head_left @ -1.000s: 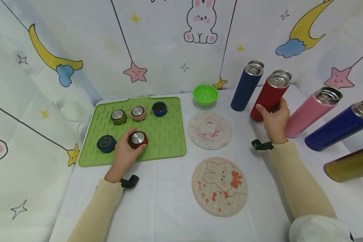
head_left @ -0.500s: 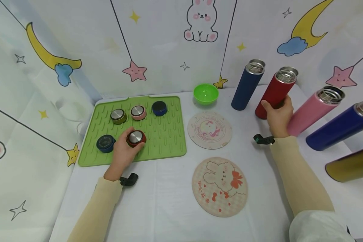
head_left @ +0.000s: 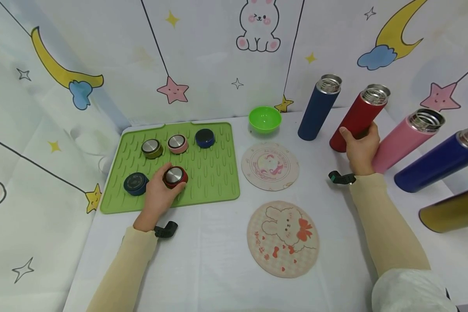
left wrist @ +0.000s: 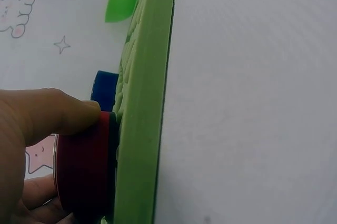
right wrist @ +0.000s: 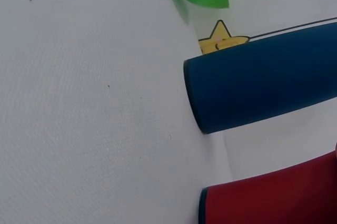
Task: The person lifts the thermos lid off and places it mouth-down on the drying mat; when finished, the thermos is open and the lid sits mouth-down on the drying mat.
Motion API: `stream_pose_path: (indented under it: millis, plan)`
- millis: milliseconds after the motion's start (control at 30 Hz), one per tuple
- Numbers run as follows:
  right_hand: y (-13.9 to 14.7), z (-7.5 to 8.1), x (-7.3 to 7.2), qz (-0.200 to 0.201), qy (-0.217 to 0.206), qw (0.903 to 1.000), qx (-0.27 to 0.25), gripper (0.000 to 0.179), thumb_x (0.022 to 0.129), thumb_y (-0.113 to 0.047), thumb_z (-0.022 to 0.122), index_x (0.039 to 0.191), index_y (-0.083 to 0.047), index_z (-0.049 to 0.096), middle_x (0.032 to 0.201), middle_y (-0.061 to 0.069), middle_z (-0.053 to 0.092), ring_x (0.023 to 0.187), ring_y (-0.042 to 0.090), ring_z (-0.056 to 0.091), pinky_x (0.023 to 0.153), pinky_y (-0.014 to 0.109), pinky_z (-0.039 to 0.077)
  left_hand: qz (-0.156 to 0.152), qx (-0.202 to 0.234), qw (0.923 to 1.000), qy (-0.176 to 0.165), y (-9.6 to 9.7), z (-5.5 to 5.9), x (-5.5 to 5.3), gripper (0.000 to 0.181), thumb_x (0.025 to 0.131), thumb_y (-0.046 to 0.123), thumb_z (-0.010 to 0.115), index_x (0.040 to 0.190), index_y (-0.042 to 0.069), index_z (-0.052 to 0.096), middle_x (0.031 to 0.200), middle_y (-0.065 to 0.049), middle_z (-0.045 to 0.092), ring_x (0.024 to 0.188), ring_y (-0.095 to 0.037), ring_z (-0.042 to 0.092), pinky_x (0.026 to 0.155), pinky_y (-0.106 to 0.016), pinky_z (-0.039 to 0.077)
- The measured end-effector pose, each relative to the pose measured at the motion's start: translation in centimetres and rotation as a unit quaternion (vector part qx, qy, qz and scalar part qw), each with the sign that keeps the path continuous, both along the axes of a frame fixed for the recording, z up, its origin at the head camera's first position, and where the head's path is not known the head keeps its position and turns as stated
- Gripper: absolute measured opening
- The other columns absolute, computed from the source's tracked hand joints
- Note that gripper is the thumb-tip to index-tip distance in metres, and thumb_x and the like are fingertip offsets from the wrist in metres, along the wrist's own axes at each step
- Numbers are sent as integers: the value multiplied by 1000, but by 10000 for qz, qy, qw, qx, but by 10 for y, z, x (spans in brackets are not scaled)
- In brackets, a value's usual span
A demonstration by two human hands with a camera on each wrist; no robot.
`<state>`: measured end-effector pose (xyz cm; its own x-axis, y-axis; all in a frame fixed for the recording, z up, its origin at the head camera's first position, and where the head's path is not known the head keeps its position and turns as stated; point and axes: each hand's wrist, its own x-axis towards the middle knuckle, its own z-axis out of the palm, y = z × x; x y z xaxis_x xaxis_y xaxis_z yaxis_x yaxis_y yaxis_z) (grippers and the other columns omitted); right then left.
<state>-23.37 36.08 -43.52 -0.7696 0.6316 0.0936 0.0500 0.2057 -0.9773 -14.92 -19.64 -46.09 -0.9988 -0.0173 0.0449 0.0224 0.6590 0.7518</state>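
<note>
My left hand [head_left: 160,190] grips a red flask lid [head_left: 175,177] with a steel disc on top, thumb on its near side. The lid sits at the front of a green drying mat [head_left: 214,186]; in the left wrist view its base [left wrist: 84,166] meets the mat's bumpy surface. Around the body of a red thermos [head_left: 359,116], low down, my right hand [head_left: 362,149] has its thumb and fingers. This thermos stands upright with its steel mouth uncovered, between a dark blue thermos [head_left: 319,108] and a pink thermos [head_left: 405,138].
Also on the mat are an olive lid [head_left: 152,149], a pink lid [head_left: 177,145], a blue lid [head_left: 204,138] and a dark blue lid [head_left: 136,184]. A green bowl [head_left: 265,120] stands behind two round coasters [head_left: 270,167]. Rightward are a blue thermos [head_left: 437,162] and an olive thermos [head_left: 452,210].
My right hand has shifted the red thermos slightly right, closer to the pink one. My left hand, with the red lid, has moved slightly left.
</note>
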Motion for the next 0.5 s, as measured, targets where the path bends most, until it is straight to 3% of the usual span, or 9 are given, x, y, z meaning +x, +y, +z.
stream_pose_path:
  millis: [267, 400, 500]
  plan:
    - [-5, 1, 1, 132, -56, 9989, 441, 72, 96, -30, 74, 157, -25, 37, 156, -1, 53, 137, 11, 53, 122, 27, 42, 29, -19, 10000, -37, 0, -1, 0, 79, 94, 17, 77, 160, 1, 35, 160, -26, 43, 144, -44, 47, 116, -60, 46]
    - [-9, 3, 10, 426, -86, 9954, 848, 79, 98, -31, 69, 163, -26, 24, 165, -3, 41, 151, 9, 40, 130, 26, 30, 94, -3, 10000, 0, 0, -2, 0, 86, 94, 20, 78, 162, 2, 29, 164, -24, 39, 148, -42, 43, 119, -59, 44]
    - [-16, 7, 20, 578, -391, 9919, 1058, 85, 100, -36, 65, 166, -26, 13, 173, -5, 26, 161, 11, 23, 134, 30, 19, 144, -63, 9998, 114, 1, 1, 2, 90, 93, 24, 79, 164, 3, 26, 165, -24, 35, 150, -43, 40, 118, -61, 43]
